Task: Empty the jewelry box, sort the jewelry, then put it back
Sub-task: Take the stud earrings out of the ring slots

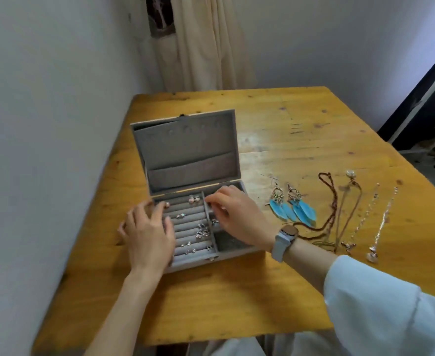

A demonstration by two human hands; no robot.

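Here the jewelry box [185, 176] stands open at the table's [237, 299] left side, its long axis running across the person. Both hands are over it: the left hand [149, 232] rests with loose fingers on its left edge, while the right hand [233, 214] reaches in over the divider, fingertips curled near small earrings [194, 200]; whether it pinches one I cannot tell. The feather earrings [292, 205] and necklaces [350, 214] lie well apart to the right, nearer the right hand.
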